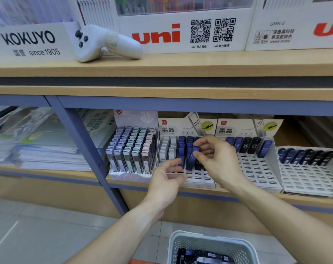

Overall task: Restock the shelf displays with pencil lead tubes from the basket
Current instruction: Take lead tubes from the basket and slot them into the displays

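My right hand [217, 159] pinches a blue pencil lead tube [192, 158] by its top, standing it in the middle display box [200, 180] on the lower shelf. My left hand [166, 177] reaches up beside it, fingers loosely curled, fingertips touching another blue tube [181, 161] in the same box. White, blue and black tubes fill that box's back rows. A grey basket [212, 244] with dark tubes inside sits on the floor below my arms.
A full box of pastel tubes [132, 151] stands to the left. Two slotted displays [257, 168] [310, 174] to the right hold only back rows of dark tubes. Stacked paper packs [47, 149] fill the left bay. A white controller [104, 42] lies on the upper shelf.
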The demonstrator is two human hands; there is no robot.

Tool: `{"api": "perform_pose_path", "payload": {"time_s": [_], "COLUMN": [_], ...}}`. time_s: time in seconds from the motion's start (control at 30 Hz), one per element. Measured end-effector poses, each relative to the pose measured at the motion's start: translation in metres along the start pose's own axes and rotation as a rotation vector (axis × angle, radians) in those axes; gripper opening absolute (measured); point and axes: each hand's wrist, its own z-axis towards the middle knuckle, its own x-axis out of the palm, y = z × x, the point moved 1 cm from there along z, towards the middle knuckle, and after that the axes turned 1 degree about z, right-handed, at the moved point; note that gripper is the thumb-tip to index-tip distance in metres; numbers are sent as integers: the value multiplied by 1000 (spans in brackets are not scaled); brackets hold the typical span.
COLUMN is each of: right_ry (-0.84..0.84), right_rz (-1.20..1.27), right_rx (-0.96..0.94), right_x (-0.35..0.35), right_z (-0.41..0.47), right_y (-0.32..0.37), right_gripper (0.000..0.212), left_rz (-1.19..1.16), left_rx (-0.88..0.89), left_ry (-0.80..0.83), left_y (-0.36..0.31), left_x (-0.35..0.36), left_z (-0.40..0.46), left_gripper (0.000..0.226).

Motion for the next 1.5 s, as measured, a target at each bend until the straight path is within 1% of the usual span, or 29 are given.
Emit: {"api": "perform_pose_path", "payload": {"time_s": [0.1, 0.3, 0.7, 0.83, 0.93, 1.03, 1.17, 1.3, 1.4, 1.5], "right_ry": [-22, 36, 99, 84, 83, 94, 116, 85, 102, 175], "right_rz": [-106, -273, -333, -398, -524, -631, -650, -580, -513, -471], "right_rx": [-84, -212, -220, -237, -284, -289, -269, -329, -355, -312], "right_x": [-2, 4, 9, 12, 16, 19, 18, 9, 0, -13], "right_z": [-1, -3, -2, 0, -2, -3, -4, -14, -27, -46], "right_y": [-2, -8, -9, -12, -17, -20, -20, -14, -10, -10], "right_gripper": [19, 21, 19, 20, 30, 43, 52, 49, 38, 29], "left_rz": [-5, 31, 40, 45, 75, 123, 160, 176, 223, 276], "left_rx": [0, 8, 7, 16, 28, 41, 55, 88, 115, 146], "left_ry": [0, -9, -15, -7, 15, 46, 80, 87, 100, 137], "left_y": [1, 2, 3, 3, 4, 6, 8, 8, 11, 14], "left_x": [2, 3, 2, 3, 2, 1, 1, 0, -1, -1], "left_z": [0, 2, 5, 5, 6, 7, 9, 9, 9, 5], "left_gripper": [44, 48, 49, 50, 54, 57, 58, 53, 37, 23]}}
